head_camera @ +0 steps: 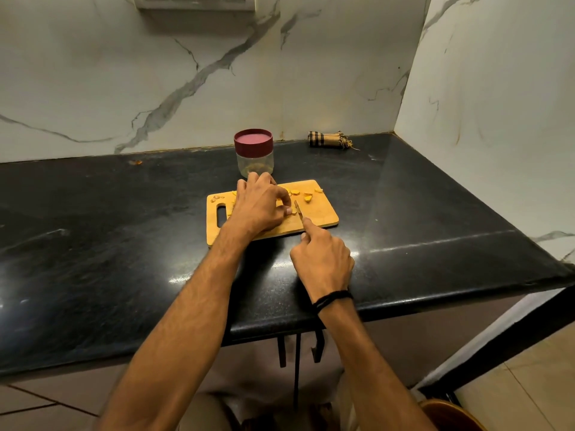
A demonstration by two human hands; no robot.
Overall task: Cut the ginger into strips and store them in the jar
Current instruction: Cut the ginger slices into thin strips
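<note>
Board: The wooden board [322,217] lay flat on the black counter [93,244]. It had a handle hole at its left end.
Ginger: The yellow ginger [295,192] lay in cut pieces on the board. Most pieces sat along the board's far edge. Some were partly hidden under the left hand. A few brown scraps [217,198] lay at the board's far left corner.
Left hand: The left hand [259,206] was over the middle of the board. Its fingers were curled down, and the fingertips [288,210] held a small bit of the ginger against the board.
Knife: The knife [298,209] had its blade down on the board, just right of the left fingertips. Only a short part of the blade showed.
Right hand: The right hand [323,259] was at the board's near edge, gripping the knife. Its pointer finger lay straight along the top of the blade. A black band [331,300] went round the wrist.
Jar: The clear jar [255,160] stood upright just behind the board's far edge. Its dark red lid [252,140] was on. Something pale showed inside, too blurry to tell what.
Cloth: A rolled checked cloth [326,140] lay well behind the board, off to the right, by the marble wall [93,73].
Orange bit: A tiny orange bit [135,162] lay on the counter, far to the left behind the board.
</note>
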